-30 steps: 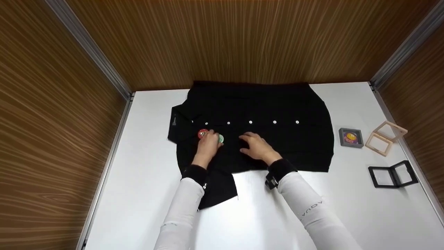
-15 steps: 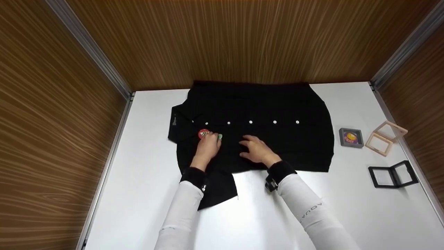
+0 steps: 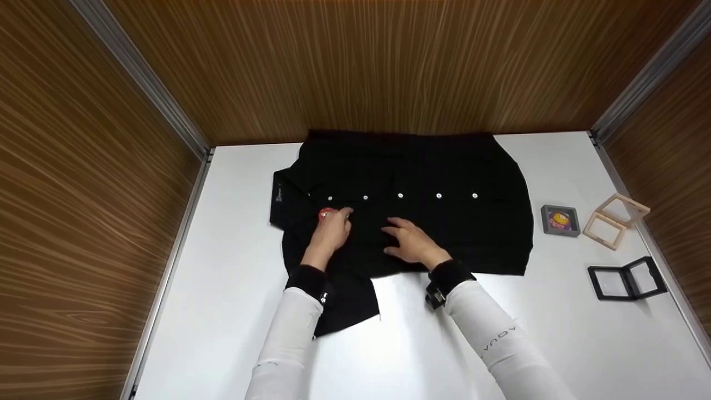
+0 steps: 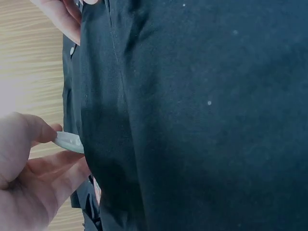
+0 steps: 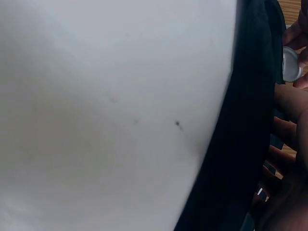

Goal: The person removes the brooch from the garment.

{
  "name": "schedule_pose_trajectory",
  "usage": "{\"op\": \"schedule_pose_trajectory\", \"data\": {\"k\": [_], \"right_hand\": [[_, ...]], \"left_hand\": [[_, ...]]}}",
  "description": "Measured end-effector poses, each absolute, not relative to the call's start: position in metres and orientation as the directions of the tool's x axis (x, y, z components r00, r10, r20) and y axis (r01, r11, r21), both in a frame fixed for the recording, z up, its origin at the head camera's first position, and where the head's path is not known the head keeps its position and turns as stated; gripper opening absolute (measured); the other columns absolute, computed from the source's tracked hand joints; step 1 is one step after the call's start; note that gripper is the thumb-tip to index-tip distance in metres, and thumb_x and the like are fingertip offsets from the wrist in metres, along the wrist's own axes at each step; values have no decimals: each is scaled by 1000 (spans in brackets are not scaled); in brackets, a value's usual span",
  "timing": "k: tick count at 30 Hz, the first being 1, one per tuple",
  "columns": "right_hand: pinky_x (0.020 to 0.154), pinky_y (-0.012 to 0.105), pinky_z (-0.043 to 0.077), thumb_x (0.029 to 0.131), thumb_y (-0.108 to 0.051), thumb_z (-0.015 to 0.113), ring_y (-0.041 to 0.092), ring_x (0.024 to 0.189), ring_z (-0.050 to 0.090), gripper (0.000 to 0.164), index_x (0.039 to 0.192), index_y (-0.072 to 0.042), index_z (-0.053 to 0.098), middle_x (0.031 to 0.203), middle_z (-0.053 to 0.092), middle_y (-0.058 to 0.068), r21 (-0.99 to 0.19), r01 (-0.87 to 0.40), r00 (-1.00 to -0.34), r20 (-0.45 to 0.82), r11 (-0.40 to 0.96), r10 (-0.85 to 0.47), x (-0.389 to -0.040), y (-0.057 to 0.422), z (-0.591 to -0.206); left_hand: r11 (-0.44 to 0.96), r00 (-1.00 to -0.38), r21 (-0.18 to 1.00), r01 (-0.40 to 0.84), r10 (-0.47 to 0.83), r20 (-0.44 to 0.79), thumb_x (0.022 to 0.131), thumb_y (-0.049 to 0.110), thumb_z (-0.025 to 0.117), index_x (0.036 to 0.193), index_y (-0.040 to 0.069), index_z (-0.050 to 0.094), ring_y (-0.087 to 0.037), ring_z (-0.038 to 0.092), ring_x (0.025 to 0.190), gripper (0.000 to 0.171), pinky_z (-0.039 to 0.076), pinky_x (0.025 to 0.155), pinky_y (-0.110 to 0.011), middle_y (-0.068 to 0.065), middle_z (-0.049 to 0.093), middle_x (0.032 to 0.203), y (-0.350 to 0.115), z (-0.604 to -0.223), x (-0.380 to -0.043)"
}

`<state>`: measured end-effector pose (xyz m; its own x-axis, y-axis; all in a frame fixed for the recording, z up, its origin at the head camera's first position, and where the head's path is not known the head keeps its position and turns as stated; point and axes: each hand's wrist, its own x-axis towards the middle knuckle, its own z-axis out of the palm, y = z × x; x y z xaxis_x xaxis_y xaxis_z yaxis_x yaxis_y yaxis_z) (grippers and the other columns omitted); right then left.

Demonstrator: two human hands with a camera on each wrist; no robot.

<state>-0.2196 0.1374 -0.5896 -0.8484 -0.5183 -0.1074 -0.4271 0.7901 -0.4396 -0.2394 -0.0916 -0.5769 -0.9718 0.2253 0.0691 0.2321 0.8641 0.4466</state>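
Observation:
A black button-up shirt lies spread on the white table. My left hand is over its chest, beside a red round badge on the cloth. In the left wrist view, thumb and fingers pinch a pale round pin badge, tilted edge-on, its rim right at the fabric. The badge's back shows in the right wrist view; in the head view the hand hides it. My right hand rests on the shirt a little to the right, fingers spread and loosely bent, holding nothing visible.
At the right of the table sit a small grey framed box with a colourful badge in it, an open beige frame case and an open black frame case. Wood-grain panels enclose the back and sides.
The pale green badge has turned in my left hand and slipped from sight in the head view. That hand has rotated slightly; the right hand has barely moved.

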Motion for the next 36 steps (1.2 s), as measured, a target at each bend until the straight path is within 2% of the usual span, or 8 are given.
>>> {"op": "schedule_pose_trajectory", "data": {"k": [5,9,13,17,20,27,36], "right_hand": [[112,47,31,90,-28,72,36,138,35,55,137,-6,57,151,38,18,-457,-429,-848,-95,780,-522,-220,139,-591],[112,46,30,90,-28,72,35,138,35,55,138,-7,57,151,38,17,-466,-423,-851,-91,777,-518,-220,141,-592],[112,47,30,90,-29,72,36,138,35,55,138,-7,56,152,38,17,-462,-430,-847,-92,776,-524,-220,141,-593],[112,48,30,90,-29,72,36,139,33,55,139,-7,55,152,37,16,-461,-427,-847,-99,778,-523,-220,141,-593],[112,48,29,90,-28,72,35,139,33,56,139,-7,55,152,37,16,-466,-423,-849,-95,777,-519,-220,142,-593],[113,48,29,90,-28,72,34,140,33,56,140,-8,55,153,37,14,-473,-425,-848,-90,772,-522,-219,141,-594],[112,48,29,90,-26,72,35,139,34,55,139,-8,56,152,38,15,-476,-432,-848,-74,766,-525,-219,143,-595]], "left_hand": [[885,-982,427,187,170,78,99,16,57,121,11,67,-31,66,98,25,54,76,-47,-15,70,106,-91,-577,-239],[869,-988,469,156,129,89,98,16,58,119,12,69,-33,66,99,24,53,79,-49,-14,70,108,-91,-577,-239],[805,-993,582,112,74,88,96,10,58,117,8,69,-33,66,93,23,53,81,-46,-15,70,105,-91,-577,-241],[677,-999,735,20,-5,32,96,7,59,116,5,68,-25,65,81,22,53,74,-39,-11,69,95,-94,-579,-243],[606,-999,795,-37,-50,-9,96,8,59,114,4,68,-19,65,75,20,52,70,-34,-6,68,88,-96,-581,-244],[591,-988,799,-106,-153,-18,94,12,64,97,7,69,-18,65,67,8,53,67,-33,-5,69,83,-97,-585,-244],[644,-990,757,-113,-136,-32,93,11,61,99,2,75,-22,67,81,17,54,76,-34,-7,72,88,-96,-583,-248]]}}
